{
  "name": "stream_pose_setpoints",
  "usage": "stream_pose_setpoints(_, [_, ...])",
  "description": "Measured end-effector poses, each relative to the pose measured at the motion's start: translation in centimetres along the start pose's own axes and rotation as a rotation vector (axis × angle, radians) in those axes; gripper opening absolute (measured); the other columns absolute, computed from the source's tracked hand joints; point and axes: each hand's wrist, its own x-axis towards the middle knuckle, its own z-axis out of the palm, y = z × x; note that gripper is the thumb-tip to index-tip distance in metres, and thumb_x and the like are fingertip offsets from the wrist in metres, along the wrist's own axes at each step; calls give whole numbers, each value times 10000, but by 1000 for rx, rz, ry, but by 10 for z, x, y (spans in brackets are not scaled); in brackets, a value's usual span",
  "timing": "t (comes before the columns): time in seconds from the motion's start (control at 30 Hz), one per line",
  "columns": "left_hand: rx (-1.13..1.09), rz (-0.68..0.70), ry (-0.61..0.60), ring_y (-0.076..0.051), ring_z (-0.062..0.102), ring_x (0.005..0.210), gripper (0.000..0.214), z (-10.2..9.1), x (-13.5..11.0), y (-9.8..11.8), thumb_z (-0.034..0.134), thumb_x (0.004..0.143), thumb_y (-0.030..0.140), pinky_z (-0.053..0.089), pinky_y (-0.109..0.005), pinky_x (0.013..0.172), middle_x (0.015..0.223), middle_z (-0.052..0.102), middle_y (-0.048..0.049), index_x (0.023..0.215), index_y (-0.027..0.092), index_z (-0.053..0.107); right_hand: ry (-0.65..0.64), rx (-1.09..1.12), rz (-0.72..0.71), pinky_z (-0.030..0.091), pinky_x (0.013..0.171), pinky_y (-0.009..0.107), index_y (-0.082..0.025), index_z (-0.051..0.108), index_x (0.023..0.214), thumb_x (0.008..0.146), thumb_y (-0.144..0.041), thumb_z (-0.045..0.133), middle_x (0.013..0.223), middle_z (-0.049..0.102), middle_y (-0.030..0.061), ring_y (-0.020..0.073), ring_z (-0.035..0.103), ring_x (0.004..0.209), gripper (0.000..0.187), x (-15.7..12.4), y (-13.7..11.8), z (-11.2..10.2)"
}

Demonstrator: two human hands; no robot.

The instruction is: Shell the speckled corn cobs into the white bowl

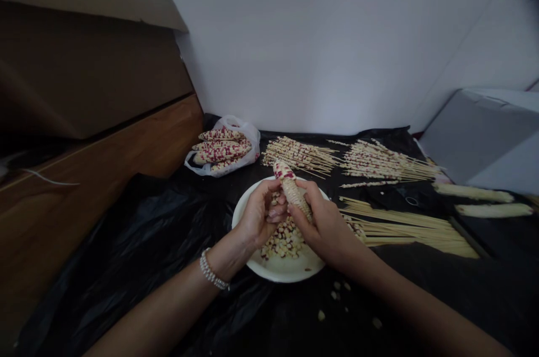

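Observation:
A corn cob (289, 184), mostly stripped with red and white kernels left at its far tip, is held tilted over a white plate (283, 270). My right hand (324, 223) is wrapped round the cob's lower part. My left hand (257, 215) is curled against the cob's side, fingers bent and pressing at it. Loose kernels (283, 240) lie heaped in the plate under both hands. A bead bracelet (211, 273) sits on my left wrist.
A white plastic bag (223, 149) holds several red-and-white cobs at the back left. Skewers threaded with kernels (301, 155) (385, 163) lie behind the plate. Bare skewers (404, 228) and two stripped cobs (484, 200) lie right. Black plastic sheet (138, 239) covers the table. Stray kernels (337, 289) lie near.

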Motion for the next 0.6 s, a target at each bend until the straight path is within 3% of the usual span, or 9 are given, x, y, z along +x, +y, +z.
stream_pose_setpoints(0.23, [253,133,8,-8,252,381,368,-1,3,-9,598,849,449,179,-157,379,532,415,66,656,156,487,10,85,16,497,811,364,-185,446,1262,906,-280,481,1124,687,124,226,664,958,371,2,2,-1])
stream_pose_setpoints(0.33, [269,154,-15,-15,262,383,302,-4,3,-11,555,851,358,202,-167,396,515,401,65,636,159,482,3,98,21,497,801,358,-185,447,1272,906,-280,487,1125,689,120,224,665,953,380,2,1,-3])
stream_pose_setpoints(0.47, [203,126,-30,-14,246,373,87,-5,3,-8,529,703,165,168,-160,385,506,399,63,628,158,485,-16,66,20,495,829,376,-194,429,1300,909,-277,483,1124,689,114,233,661,979,403,1,-2,-3])
stream_pose_setpoints(0.6, [147,79,-7,-8,246,374,58,-3,2,-4,544,664,174,149,-155,372,537,427,54,634,151,500,17,-55,-13,497,824,396,-183,412,1309,900,-273,481,1156,678,133,257,666,988,424,0,-1,-1])
